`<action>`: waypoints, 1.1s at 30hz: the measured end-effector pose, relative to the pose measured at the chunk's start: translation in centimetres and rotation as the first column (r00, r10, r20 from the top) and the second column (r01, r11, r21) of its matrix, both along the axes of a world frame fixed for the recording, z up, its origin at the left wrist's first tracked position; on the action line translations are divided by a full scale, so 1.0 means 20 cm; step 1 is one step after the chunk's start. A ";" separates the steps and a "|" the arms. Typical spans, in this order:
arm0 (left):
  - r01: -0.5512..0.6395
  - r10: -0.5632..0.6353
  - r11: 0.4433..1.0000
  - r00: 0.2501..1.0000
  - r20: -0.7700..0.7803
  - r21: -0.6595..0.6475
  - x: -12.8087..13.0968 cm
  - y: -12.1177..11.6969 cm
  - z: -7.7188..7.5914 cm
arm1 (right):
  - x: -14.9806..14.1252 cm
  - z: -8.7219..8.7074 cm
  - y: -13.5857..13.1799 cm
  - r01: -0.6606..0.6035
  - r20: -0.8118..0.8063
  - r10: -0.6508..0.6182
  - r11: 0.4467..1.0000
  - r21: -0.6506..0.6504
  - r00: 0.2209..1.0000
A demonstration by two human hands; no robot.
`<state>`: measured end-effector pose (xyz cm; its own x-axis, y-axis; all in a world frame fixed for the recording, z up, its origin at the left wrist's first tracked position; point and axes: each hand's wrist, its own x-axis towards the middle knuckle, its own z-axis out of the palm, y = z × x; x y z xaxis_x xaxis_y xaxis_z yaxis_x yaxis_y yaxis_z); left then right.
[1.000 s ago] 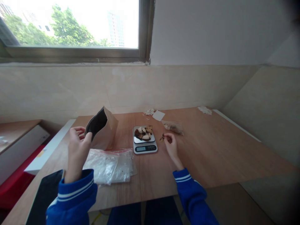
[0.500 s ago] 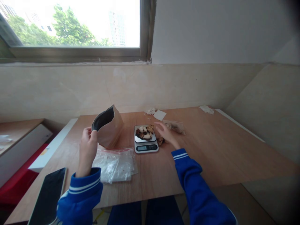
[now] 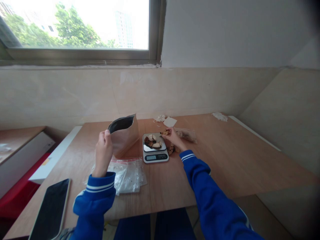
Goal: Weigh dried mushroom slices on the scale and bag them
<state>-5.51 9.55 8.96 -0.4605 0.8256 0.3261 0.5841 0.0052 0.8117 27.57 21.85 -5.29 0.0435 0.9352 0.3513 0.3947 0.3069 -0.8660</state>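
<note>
My left hand (image 3: pixel 104 150) is closed on the left rim of a brown paper bag (image 3: pixel 126 136), whose dark-lined mouth gapes upward. Just right of the bag, a small digital kitchen scale (image 3: pixel 157 157) carries several dried slices (image 3: pixel 153 141), dark brown and cream. Over the scale's right edge, my right hand (image 3: pixel 174 137) pinches a tan-brown dried slice (image 3: pixel 166 132) between thumb and fingers. More brown dried pieces (image 3: pixel 171 149) lie beside the scale, partly under that hand. Behind the wrist rests a clear bag (image 3: pixel 188 134) with pieces inside.
Clear zip bags (image 3: pixel 128 176) with red seals lie in front of the paper bag. A phone or tablet (image 3: pixel 51 208) lies at the table's left front. White scraps (image 3: pixel 160 118) and a white square (image 3: pixel 170 121) are near the wall; another white scrap (image 3: pixel 219 116) lies farther right.
My left hand has carried the paper bag to the right, closer to the scale. My right hand has closed on a dried slice, lifting it from the scale's right side.
</note>
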 end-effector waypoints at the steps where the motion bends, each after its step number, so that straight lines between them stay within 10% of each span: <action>1: 0.007 -0.007 1.000 1.000 -0.013 0.016 0.00 0.01 0.00 | 0.02 0.00 -0.01 0.031 -0.046 -0.030 0.999 0.020 0.998; 8: 0.070 -0.069 0.997 0.997 -0.040 0.031 -0.05 0.03 -0.02 | 0.28 -0.07 -0.26 0.339 -0.148 -0.315 0.922 0.185 0.938; 15: 0.086 -0.086 0.994 0.996 -0.010 0.070 -0.08 0.07 -0.18 | 0.38 -0.26 -0.44 0.324 0.057 -0.335 0.935 0.146 0.941; 24: 0.121 -0.142 0.963 0.987 0.073 0.243 -0.13 0.20 -0.29 | 0.35 -0.24 -0.45 0.356 0.381 -0.485 0.862 0.360 0.788; 33: -0.098 0.080 0.975 0.992 0.100 0.199 -0.02 0.09 -0.49 | 0.33 -0.20 -0.48 0.384 0.361 -0.508 0.849 0.363 0.782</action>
<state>-5.91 11.33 -0.86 -0.5645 0.7007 0.4362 0.5128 -0.1163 0.8506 34.20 12.21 -9.38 0.2205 0.7209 0.6570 0.8516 0.1861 -0.4901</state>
